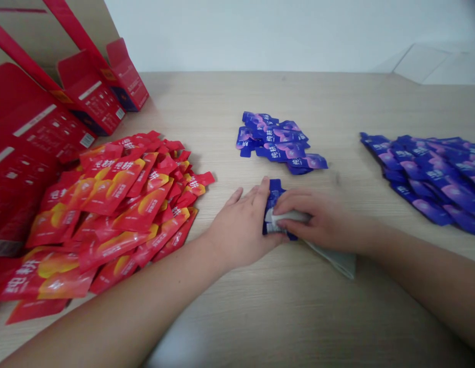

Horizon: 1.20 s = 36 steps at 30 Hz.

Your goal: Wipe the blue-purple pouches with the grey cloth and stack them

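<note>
A small dark blue pouch (274, 190) lies on the table with its printed back and barcode facing up. My left hand (241, 222) rests flat beside it, fingers stretched out, the index finger along its left edge and the thumb at its lower edge. Pinched in the fingers of my right hand (325, 220) is a folded white cloth (337, 260), pressed on the pouch's face. One end of the cloth trails out under my right wrist. The right hand is slightly blurred and covers the pouch's right part.
Left of my hands is a large heap of red and yellow pouches (122, 199). Behind it stand several open red boxes (95, 97). A small pile of blue pouches (281, 140) lies ahead, and a bigger blue pile (432, 176) at right. A white wall (268, 36) borders the table (206, 97).
</note>
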Each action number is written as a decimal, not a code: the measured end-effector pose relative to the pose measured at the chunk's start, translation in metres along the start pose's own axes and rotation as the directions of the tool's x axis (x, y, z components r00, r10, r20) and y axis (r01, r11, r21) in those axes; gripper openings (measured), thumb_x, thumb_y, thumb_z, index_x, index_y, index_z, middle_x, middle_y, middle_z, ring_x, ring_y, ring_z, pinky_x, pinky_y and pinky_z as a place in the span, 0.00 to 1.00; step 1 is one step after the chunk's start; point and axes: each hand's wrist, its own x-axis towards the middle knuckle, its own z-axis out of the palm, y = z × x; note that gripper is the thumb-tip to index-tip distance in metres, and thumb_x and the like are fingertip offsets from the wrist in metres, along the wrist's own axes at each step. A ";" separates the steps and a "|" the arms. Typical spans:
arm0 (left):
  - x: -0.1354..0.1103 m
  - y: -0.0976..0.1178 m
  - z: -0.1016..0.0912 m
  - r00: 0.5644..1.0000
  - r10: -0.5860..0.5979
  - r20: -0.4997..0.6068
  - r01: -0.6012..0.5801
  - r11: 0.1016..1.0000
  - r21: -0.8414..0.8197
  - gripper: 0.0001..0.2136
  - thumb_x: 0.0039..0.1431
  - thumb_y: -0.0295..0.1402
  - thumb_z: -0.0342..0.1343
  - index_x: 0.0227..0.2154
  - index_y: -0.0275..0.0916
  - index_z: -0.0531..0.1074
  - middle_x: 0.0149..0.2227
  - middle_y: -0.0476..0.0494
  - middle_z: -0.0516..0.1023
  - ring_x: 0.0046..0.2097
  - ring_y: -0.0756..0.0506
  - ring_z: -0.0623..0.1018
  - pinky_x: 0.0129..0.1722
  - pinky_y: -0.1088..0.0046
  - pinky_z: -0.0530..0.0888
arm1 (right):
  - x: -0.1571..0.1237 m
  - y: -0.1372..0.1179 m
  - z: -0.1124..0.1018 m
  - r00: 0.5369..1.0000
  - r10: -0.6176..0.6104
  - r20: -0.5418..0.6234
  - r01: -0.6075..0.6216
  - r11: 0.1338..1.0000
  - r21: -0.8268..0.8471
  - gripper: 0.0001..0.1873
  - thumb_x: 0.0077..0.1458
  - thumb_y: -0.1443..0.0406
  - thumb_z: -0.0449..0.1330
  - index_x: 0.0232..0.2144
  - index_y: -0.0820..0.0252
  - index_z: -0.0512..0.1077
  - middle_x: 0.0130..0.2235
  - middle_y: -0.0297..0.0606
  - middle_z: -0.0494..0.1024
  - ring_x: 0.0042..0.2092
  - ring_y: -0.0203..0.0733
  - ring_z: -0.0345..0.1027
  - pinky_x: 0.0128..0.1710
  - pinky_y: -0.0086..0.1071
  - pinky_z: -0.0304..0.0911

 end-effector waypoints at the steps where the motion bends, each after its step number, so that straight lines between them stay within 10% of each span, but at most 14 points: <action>1: 0.000 -0.001 0.000 1.000 0.002 0.001 -0.002 1.000 -0.014 0.53 0.67 0.53 0.63 0.78 0.33 0.35 0.77 0.26 0.60 0.77 0.35 0.63 0.77 0.45 0.53 | 0.000 -0.002 0.001 0.998 -0.036 0.056 0.035 0.999 0.015 0.07 0.67 0.63 0.65 0.47 0.51 0.79 0.48 0.40 0.84 0.51 0.49 0.78 0.55 0.46 0.74; 18: 0.002 0.003 -0.007 0.999 -0.012 0.048 0.011 1.000 0.019 0.49 0.65 0.54 0.64 0.77 0.33 0.46 0.77 0.26 0.60 0.77 0.33 0.63 0.78 0.45 0.53 | 0.008 0.029 -0.011 0.957 0.166 -0.237 -0.224 0.943 -0.245 0.09 0.69 0.57 0.62 0.45 0.49 0.81 0.47 0.42 0.85 0.51 0.58 0.79 0.54 0.56 0.75; 29: 0.001 -0.001 -0.007 0.999 0.018 0.051 -0.019 1.000 0.011 0.54 0.60 0.55 0.68 0.77 0.34 0.47 0.78 0.28 0.57 0.77 0.32 0.62 0.78 0.45 0.53 | -0.004 -0.019 -0.004 0.993 -0.038 0.110 0.044 0.998 -0.046 0.08 0.69 0.64 0.63 0.48 0.50 0.80 0.49 0.39 0.85 0.53 0.48 0.79 0.57 0.44 0.74; 36: 0.002 0.002 -0.009 0.997 0.008 0.073 -0.009 1.000 0.009 0.52 0.63 0.55 0.67 0.77 0.33 0.47 0.78 0.27 0.57 0.78 0.33 0.60 0.78 0.46 0.52 | 0.002 0.016 -0.002 0.997 0.077 -0.025 -0.081 0.974 -0.210 0.10 0.70 0.60 0.61 0.48 0.51 0.81 0.51 0.42 0.85 0.55 0.55 0.78 0.58 0.51 0.73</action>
